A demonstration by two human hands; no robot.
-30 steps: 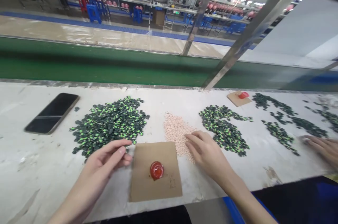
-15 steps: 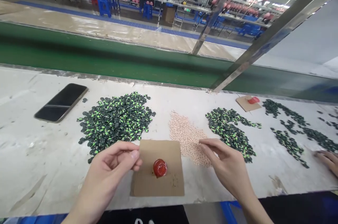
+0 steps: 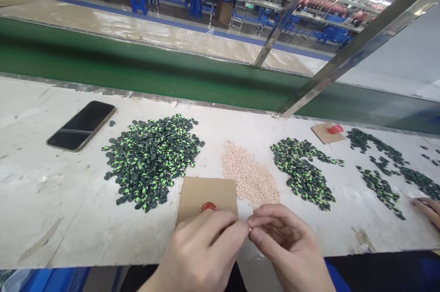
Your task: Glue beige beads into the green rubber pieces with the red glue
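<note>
My left hand [image 3: 208, 248] and my right hand [image 3: 287, 241] meet at the fingertips over the table's front edge. In the right pinch a tiny pale bead [image 3: 250, 228] just shows. The left fingers are closed too, and what they hold is hidden. Partly behind the left hand lies a cardboard square [image 3: 209, 186] with a small red cup [image 3: 208, 206] on it, half covered. A pile of pale pink beads [image 3: 250, 175] spreads just beyond the right hand. Small dark green pieces with bright green marks [image 3: 154, 157] form a large heap to the left.
A phone [image 3: 81, 126] lies at the far left. Right of the beads is another heap of dark green pieces [image 3: 302, 170]. Farther right are a second cardboard [image 3: 321, 134] with a red cap-like cup [image 3: 334, 129], more dark pieces, and a co-worker's hand [image 3: 428, 209].
My right hand has left the bead pile and come down and left. My left hand has moved right, across the cardboard, so the fingertips now meet. The view has shifted slightly.
</note>
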